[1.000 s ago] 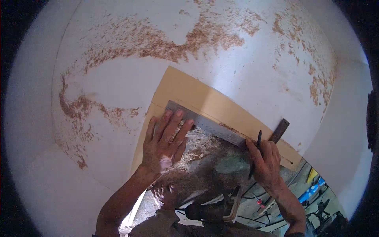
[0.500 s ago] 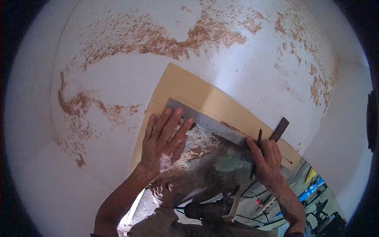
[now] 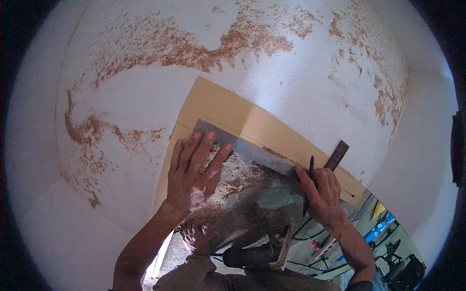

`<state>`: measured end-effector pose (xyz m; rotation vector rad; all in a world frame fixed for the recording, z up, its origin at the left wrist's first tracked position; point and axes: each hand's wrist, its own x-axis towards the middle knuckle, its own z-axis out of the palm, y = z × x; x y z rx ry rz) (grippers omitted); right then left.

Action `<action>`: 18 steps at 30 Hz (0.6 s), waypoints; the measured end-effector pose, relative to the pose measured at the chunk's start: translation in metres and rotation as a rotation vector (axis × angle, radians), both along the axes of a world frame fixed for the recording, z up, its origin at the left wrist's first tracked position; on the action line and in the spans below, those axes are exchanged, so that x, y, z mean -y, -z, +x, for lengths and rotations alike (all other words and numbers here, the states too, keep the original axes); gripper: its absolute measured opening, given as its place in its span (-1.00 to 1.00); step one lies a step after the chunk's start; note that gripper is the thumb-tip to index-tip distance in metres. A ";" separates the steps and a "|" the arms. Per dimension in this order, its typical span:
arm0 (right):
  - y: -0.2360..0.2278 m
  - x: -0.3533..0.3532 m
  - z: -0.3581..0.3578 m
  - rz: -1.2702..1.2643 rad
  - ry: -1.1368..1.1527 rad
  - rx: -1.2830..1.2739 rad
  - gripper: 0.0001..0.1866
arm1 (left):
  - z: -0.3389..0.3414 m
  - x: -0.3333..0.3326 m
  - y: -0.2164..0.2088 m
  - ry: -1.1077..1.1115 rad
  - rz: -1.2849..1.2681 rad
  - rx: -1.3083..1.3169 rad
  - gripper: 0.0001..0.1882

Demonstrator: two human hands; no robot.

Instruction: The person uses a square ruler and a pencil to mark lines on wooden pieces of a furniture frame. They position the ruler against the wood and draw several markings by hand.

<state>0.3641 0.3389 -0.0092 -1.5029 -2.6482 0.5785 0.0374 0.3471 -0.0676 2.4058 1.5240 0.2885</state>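
A tan board (image 3: 228, 101) lies slantwise on a white sheet (image 3: 141, 97), a pencil-like line running along it. A steel square rests on it, with a long grey blade (image 3: 252, 151) and a dark stock (image 3: 337, 154) sticking out past my right hand. My left hand (image 3: 187, 174) lies with fingers spread, its fingertips on the blade's far left end. At the blade's other end, my right hand (image 3: 324, 194) presses against the square. A dark pencil (image 3: 311, 164) is held between its thumb and fingers, pointing up.
Brown sawdust (image 3: 194, 57) is scattered over the white sheet. Below the board's near edge are a bare foot (image 3: 195, 236), wood shavings and a dark power tool (image 3: 247, 258). Cables, a red-handled tool (image 3: 315, 243) and blue and yellow items lie at lower right.
The whole view has shifted slightly, so the board, square and hands appear a little farther left. Both hands keep their places on the square.
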 end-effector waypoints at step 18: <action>0.003 0.000 0.004 0.011 0.005 -0.054 -0.38 | 0.001 -0.001 0.000 -0.012 -0.005 0.023 -0.44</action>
